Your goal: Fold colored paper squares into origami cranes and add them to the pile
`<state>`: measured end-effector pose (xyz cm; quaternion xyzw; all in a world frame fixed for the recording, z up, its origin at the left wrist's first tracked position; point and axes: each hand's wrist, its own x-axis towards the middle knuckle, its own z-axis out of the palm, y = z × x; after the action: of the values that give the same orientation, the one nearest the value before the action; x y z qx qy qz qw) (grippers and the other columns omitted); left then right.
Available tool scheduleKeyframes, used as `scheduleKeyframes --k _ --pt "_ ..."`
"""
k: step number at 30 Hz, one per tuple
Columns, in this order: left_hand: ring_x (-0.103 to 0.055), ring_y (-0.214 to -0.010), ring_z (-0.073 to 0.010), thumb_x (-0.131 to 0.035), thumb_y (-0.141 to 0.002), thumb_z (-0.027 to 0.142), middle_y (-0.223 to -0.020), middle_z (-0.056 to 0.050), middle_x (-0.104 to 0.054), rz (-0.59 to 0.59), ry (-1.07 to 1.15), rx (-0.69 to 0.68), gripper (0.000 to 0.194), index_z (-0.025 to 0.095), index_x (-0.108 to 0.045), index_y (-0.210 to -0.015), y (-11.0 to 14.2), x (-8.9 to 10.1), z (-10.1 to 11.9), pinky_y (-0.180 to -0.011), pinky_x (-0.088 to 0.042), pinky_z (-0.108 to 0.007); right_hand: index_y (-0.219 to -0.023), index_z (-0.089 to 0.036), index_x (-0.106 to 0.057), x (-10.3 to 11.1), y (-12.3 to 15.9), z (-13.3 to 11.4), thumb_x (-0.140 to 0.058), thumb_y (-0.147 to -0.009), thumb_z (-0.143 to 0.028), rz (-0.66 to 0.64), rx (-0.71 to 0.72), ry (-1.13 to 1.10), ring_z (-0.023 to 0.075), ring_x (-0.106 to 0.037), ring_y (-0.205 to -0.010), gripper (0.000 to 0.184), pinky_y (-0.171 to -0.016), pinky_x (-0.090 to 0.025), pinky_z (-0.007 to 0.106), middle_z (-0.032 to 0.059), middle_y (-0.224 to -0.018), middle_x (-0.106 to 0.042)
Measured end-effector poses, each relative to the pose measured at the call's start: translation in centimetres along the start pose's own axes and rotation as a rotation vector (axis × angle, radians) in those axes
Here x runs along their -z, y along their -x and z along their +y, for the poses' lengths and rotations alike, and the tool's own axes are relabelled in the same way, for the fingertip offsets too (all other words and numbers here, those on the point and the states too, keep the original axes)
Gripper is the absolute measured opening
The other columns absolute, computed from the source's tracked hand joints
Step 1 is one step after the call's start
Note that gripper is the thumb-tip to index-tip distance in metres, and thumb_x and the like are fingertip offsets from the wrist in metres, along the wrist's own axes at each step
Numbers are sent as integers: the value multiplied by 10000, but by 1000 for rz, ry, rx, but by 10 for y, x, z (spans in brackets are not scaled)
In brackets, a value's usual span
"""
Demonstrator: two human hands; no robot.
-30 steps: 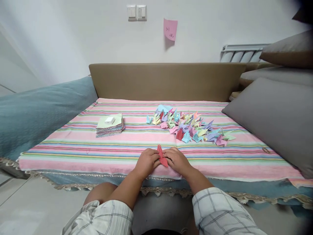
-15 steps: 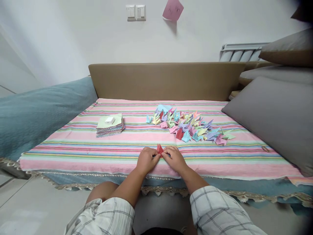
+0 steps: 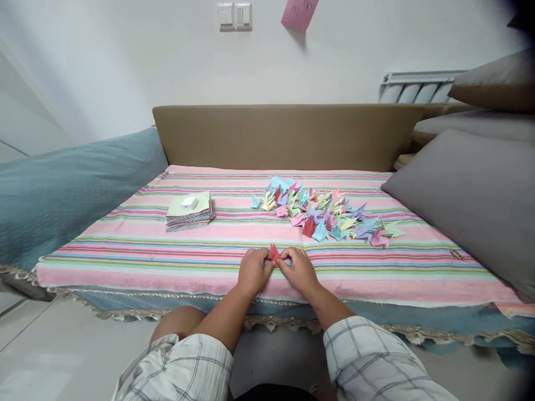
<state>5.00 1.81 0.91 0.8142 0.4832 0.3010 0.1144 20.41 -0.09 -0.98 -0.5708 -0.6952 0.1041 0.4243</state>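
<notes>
From where I stand, I see one small red piece of folded paper (image 3: 275, 254) between two hands, near the front edge of the pink striped cloth (image 3: 125, 234). The left hand (image 3: 253, 272) pinches one side with thumb and fingers bent in, and the right hand (image 3: 301, 272) pinches the other side the same way. Two thin points stick up, so I think it is partly folded, but it doesn't look like a bird yet. Past the hands lies one big heap of bright folded paper birds (image 3: 321, 231), which look done; they overlap too much to count. Off to the left is one neat stack of flat square paper sheets (image 3: 204, 201), which I guess is left to fold, too many to count. One little white block (image 3: 189, 203) sits on it. Farther out, I count three grey cushions (image 3: 463, 206) and one pink paper note (image 3: 298, 14).
</notes>
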Motion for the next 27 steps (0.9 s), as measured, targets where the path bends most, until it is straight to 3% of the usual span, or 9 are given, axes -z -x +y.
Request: scheduleKeyframes --k 5,12,23,27 --pt "-575 -860 -184 -582 -792 230 -903 -34 -690 15 4 -109 207 243 -672 -977 1 -3 -2 -812 -389 -339 -839 -222 -604 2 1 2 -547 -810 -251 -38 64 15 195 -526 -866 70 -796 -387 323 27 -863 -634" --pt "-538 -911 -202 -606 -774 317 -926 -45 -659 74 -95 -83 217 251 -699 -959 4 -8 -7 -836 -383 -362 -882 -220 -636 2 0 3 -535 -832 -275 -73 86 37 200 -530 -897 125 -814 -390 336 41 -894 -649" --pt "-440 -1075 -269 -602 -769 387 -1103 -59 -592 68 -200 83 230 344 -694 -976 11 -3 5 -922 -312 -445 -896 -224 -651 0 0 4 -517 -848 -272 -97 109 123 205 -521 -901 150 -831 -384 348 51 -899 -635" --pt "-418 -1118 -291 -584 -778 394 -1184 -79 -556 75 -246 76 309 342 -650 -1075 14 -4 5 -954 -291 -466 -1045 -233 -630 -1 2 4 -496 -859 -283 -107 119 170 219 -501 -924 234 -840 -386 358 69 -945 -618"
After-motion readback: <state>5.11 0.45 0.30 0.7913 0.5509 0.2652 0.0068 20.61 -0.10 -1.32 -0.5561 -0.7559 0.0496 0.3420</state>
